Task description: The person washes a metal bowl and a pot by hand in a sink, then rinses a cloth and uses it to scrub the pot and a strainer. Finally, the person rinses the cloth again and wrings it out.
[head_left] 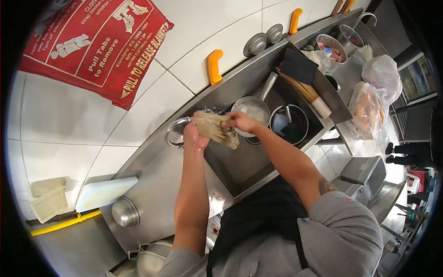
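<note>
Over the sink (240, 171), a limp, wet beige cloth (214, 129) hangs between my hands, with folds and finger-like strips at its lower end. My left hand (196, 136) grips its left side, close to the curved metal tap (173, 134). With fingers pinched on the right side, my right hand (242, 122) holds it too. Water splashes around the upper edge of the cloth. Just behind my right hand lies a strainer with a handle (251, 108), with something pale in it. A dark round pot (290, 124) sits in the sink to the right.
A bundle of thin sticks (302, 92) lies across the sink's right end. Farther right are a bowl of meat (332, 48) and filled plastic bags (369, 108). A perforated metal bowl (125, 212) and white board (106, 194) stand left. Another person's legs (410, 154) show far right.
</note>
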`<state>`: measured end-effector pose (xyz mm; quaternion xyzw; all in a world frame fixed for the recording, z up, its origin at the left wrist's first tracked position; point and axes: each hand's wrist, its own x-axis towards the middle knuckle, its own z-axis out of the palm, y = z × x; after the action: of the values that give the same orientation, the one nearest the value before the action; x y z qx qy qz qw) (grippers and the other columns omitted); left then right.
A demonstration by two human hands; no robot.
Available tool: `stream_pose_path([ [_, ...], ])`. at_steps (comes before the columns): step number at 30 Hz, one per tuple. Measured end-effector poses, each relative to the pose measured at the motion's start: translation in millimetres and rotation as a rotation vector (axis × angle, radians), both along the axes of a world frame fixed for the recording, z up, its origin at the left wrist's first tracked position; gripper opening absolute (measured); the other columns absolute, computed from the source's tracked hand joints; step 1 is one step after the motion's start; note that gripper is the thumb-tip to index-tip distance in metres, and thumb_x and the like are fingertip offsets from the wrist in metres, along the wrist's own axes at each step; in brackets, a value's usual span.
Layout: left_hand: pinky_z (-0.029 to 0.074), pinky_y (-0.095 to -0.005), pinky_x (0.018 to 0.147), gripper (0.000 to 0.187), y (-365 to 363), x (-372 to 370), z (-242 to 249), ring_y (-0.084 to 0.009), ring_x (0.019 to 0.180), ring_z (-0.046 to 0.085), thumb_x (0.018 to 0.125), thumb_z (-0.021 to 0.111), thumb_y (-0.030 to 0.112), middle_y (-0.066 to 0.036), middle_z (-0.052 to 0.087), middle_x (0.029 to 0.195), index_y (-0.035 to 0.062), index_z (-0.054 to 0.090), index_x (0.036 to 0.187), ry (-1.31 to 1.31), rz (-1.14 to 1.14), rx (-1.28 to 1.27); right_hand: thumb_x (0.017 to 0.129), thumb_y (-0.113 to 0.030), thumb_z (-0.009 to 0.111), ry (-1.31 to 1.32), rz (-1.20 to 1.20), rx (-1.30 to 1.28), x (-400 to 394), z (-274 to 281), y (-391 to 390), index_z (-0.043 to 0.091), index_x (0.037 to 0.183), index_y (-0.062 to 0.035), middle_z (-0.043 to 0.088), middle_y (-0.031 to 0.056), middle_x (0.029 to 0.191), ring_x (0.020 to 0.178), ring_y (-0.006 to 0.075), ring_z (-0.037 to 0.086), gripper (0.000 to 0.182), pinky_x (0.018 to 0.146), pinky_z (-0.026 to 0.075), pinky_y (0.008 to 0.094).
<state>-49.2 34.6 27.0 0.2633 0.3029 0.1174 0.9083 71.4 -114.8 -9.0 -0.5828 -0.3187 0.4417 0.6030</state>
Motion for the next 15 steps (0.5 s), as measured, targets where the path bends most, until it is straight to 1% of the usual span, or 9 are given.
stream_pose_path([
  [1, 0.050, -0.0426, 0.088, 0.023, -2.1, 3.7, -3.0, -0.0269, 0.095, 0.061, 0.096, 0.044, 0.021, -0.012, 0.060, 0.102, 0.0049, 0.056, 0.108, 0.045, 0.018, -0.039, 0.094, -0.034, 0.055, 0.273, -0.022, 0.115, -3.1, 2.9, -3.4, 0.064, 0.112, -0.0044, 0.066, 0.0170, 0.094, 0.082, 0.0257, 0.061, 0.036, 0.074, 0.047, 0.0343],
  [2, 0.052, -0.0415, 0.085, 0.020, -4.5, 8.0, -6.1, -0.0252, 0.092, 0.062, 0.094, 0.045, 0.017, -0.010, 0.060, 0.100, 0.0057, 0.055, 0.108, 0.088, 0.039, -0.078, 0.092, -0.031, 0.056, 0.306, -0.117, 0.201, -14.3, 5.5, 3.6, 0.064, 0.110, -0.0036, 0.066, 0.0163, 0.094, 0.085, 0.0257, 0.061, 0.033, 0.075, 0.047, 0.0344],
  [4, 0.052, -0.0389, 0.082, 0.017, 3.9, 10.4, -72.6, -0.0231, 0.089, 0.061, 0.094, 0.048, 0.021, -0.007, 0.060, 0.096, 0.0087, 0.056, 0.103, -0.168, 0.011, 0.023, 0.090, -0.023, 0.058, 0.375, -0.301, 0.371, -50.2, 50.8, 29.6, 0.064, 0.107, -0.0022, 0.066, 0.0150, 0.095, 0.090, 0.0257, 0.061, 0.028, 0.077, 0.047, 0.0346],
  [6, 0.052, -0.0368, 0.079, 0.015, 9.5, 10.3, -89.8, -0.0212, 0.086, 0.061, 0.092, 0.053, 0.025, -0.005, 0.060, 0.093, 0.0111, 0.057, 0.098, -0.307, -0.066, 0.076, 0.087, -0.021, 0.059, 0.022, -0.333, 0.215, -51.5, 42.9, 38.5, 0.064, 0.105, -0.0018, 0.066, 0.0156, 0.096, 0.095, 0.0270, 0.060, 0.027, 0.081, 0.047, 0.0350],
  [8, 0.052, -0.0354, 0.077, 0.015, 5.0, 13.0, -60.9, -0.0195, 0.084, 0.060, 0.089, 0.059, 0.027, -0.002, 0.060, 0.090, 0.0129, 0.057, 0.095, -0.336, -0.197, 0.067, 0.084, -0.018, 0.060, -0.337, -0.360, 0.054, -45.9, 25.8, 47.5, 0.064, 0.103, -0.0014, 0.065, 0.0162, 0.097, 0.099, 0.0283, 0.060, 0.026, 0.085, 0.047, 0.0354],
  [9, 0.053, -0.0366, 0.076, 0.022, -12.5, 18.3, -24.4, -0.0190, 0.085, 0.060, 0.089, 0.062, 0.029, -0.004, 0.060, 0.091, 0.0095, 0.057, 0.098, -0.032, 0.038, -0.087, 0.083, -0.017, 0.060, -0.518, -0.370, -0.026, -41.6, 18.0, 52.5, 0.064, 0.102, -0.0012, 0.065, 0.0165, 0.098, 0.101, 0.0290, 0.059, 0.025, 0.086, 0.047, 0.0356],
  [11, 0.053, -0.0373, 0.077, 0.025, -8.5, 18.0, -7.1, -0.0199, 0.086, 0.061, 0.090, 0.061, 0.029, -0.006, 0.061, 0.093, 0.0066, 0.057, 0.101, 0.212, -0.061, -0.010, 0.076, -0.014, 0.062, -0.863, -0.368, -0.114, -29.1, 7.2, 48.6, 0.063, 0.092, -0.0009, 0.065, 0.0163, 0.100, 0.101, 0.0312, 0.059, 0.021, 0.086, 0.047, 0.0382],
  [14, 0.051, -0.0366, 0.082, 0.029, 0.6, 12.2, 1.2, -0.0217, 0.089, 0.062, 0.093, 0.058, 0.032, -0.007, 0.064, 0.098, 0.0045, 0.058, 0.104, 0.269, -0.099, 0.209, 0.075, -0.017, 0.061, -0.448, -0.201, -0.003, -7.7, -10.7, 37.7, 0.063, 0.086, 0.0005, 0.065, 0.0152, 0.099, 0.096, 0.0303, 0.060, 0.021, 0.079, 0.048, 0.0391],
  [15, 0.050, -0.0361, 0.082, 0.028, 3.5, 8.7, -0.5, -0.0216, 0.089, 0.061, 0.093, 0.059, 0.030, -0.007, 0.064, 0.098, 0.0040, 0.058, 0.105, 0.248, -0.077, 0.351, 0.072, -0.016, 0.061, -0.238, -0.087, 0.000, -1.0, -9.2, 37.4, 0.064, 0.085, 0.0007, 0.065, 0.0112, 0.091, 0.084, 0.0243, 0.061, 0.021, 0.071, 0.047, 0.0366],
])
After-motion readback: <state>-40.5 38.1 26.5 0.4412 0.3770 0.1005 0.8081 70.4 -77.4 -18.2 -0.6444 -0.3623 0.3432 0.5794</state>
